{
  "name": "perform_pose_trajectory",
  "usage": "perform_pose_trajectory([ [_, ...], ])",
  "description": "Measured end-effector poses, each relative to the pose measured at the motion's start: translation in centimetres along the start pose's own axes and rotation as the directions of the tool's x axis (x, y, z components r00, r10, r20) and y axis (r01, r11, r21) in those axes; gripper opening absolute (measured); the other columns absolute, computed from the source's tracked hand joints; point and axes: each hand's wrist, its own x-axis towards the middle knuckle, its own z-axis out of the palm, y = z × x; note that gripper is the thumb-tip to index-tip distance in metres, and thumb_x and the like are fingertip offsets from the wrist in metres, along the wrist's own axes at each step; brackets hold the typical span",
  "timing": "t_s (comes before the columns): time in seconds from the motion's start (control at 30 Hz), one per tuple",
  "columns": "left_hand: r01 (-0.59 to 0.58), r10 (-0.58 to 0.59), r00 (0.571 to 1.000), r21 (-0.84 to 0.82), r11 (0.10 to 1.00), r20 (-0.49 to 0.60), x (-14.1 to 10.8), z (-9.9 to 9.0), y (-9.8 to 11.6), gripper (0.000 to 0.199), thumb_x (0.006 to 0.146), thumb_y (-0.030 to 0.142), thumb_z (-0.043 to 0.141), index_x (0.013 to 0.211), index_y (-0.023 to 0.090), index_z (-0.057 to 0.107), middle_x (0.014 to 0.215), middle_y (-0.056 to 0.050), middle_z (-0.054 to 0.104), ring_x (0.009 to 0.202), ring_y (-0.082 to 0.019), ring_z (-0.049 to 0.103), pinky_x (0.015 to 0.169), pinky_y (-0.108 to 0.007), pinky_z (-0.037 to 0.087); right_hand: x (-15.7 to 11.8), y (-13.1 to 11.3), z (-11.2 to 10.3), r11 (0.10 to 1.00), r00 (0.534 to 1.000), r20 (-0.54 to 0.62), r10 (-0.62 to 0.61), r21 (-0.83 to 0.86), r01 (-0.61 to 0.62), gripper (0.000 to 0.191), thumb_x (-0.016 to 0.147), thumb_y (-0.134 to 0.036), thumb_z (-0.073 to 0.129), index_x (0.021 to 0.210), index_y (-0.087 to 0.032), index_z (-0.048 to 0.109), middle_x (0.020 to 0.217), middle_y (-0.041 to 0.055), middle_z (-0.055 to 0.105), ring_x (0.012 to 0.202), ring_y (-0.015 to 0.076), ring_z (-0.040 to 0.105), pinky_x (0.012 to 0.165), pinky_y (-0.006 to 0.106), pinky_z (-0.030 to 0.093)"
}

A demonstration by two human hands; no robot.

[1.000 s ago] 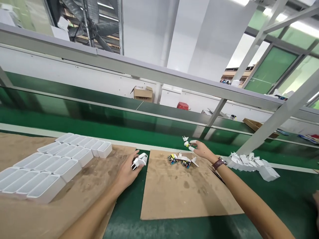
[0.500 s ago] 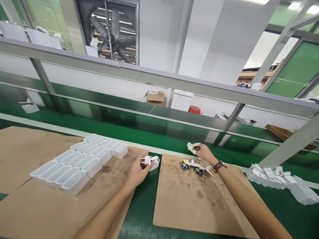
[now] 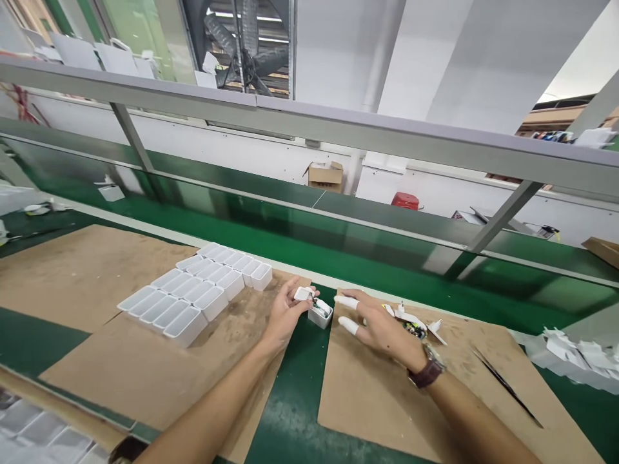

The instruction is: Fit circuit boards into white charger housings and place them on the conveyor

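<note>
My left hand [image 3: 285, 312] pinches a white plastic end cap [image 3: 304, 294], with thin dark wires running down from it. Just below the cap, a small open white plastic case [image 3: 320, 318] stands on the green strip between two cardboard sheets, with white and dark parts inside. My right hand [image 3: 380, 325] hovers right of this case, fingers apart and holding nothing; white finger cots cover its thumb and index finger. Behind the right hand, partly hidden, lie small circuit boards [image 3: 414, 330] with white plastic pieces [image 3: 409, 316] on the right cardboard [image 3: 377, 406].
Rows of white plastic cases [image 3: 193, 290] stand on the left cardboard [image 3: 217, 367]. Dark tweezers [image 3: 507, 386] lie at right, near a row of white cases with parts [image 3: 575, 354]. A metal rail [image 3: 309, 119] spans the back above the green bench.
My right hand has let go of a circuit board with white parts and come left toward the case. The left hand still holds the cap. The view has turned right and down.
</note>
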Motion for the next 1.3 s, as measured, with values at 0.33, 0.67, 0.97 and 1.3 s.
perform_pose_trajectory([
  [0.33, -0.147, 0.142, 0.98, 0.029, 0.989, 0.143, -0.6, -0.4, 0.2, 0.077, 0.072, 0.012, 0.067, 0.145, 0.023, 0.045, 0.141, -0.016, 0.064, 0.137, -0.035, 0.061, 0.108, -0.048, 0.052, 1.1, -1.0, 4.8, 0.995, 0.993, -0.068, -0.095, -0.017, 0.094, 0.044, 0.103, -0.026, 0.06, 0.146, -0.029, 0.054, 0.137, 0.0148, 0.065, 0.11, 0.0292, 0.071, 0.09, 0.046, 0.063],
  [0.67, -0.29, 0.236, 0.94, 0.214, 0.933, 0.246, -1.8, 0.3, 0.2, 0.066, 0.091, 0.022, 0.066, 0.15, 0.023, 0.038, 0.148, -0.018, 0.057, 0.141, -0.033, 0.057, 0.118, -0.053, 0.043, 1.1, -1.3, 6.8, 0.999, 0.999, -0.042, 0.005, -0.032, -0.006, 0.022, 0.102, -0.018, 0.053, 0.121, -0.022, 0.062, 0.119, 0.0127, 0.069, 0.091, 0.0258, 0.068, 0.077, 0.039, 0.059],
  [0.97, -0.165, 0.043, 0.964, 0.463, 0.871, 0.264, -2.1, 0.0, 0.0, 0.07, 0.107, 0.054, 0.046, 0.166, 0.026, 0.023, 0.163, -0.011, 0.048, 0.155, -0.027, 0.04, 0.129, -0.048, 0.03, 0.8, -1.1, 6.7, 0.987, 0.974, -0.215, 0.07, 0.155, -0.037, 0.034, 0.102, -0.019, 0.054, 0.133, -0.028, 0.063, 0.12, 0.0097, 0.07, 0.102, 0.0255, 0.069, 0.09, 0.042, 0.059],
  [1.3, -0.379, 0.22, 0.874, 0.324, 0.867, 0.433, -2.0, -0.6, 0.4, 0.093, 0.099, 0.078, 0.032, 0.167, 0.031, -0.009, 0.171, -0.009, 0.032, 0.162, -0.028, 0.022, 0.133, -0.049, 0.013, 1.2, -2.5, 5.4, 0.991, 0.982, -0.186, -0.018, 0.126, 0.042, 0.037, 0.105, -0.017, 0.05, 0.138, -0.028, 0.061, 0.128, 0.0118, 0.066, 0.108, 0.0269, 0.068, 0.092, 0.043, 0.06],
])
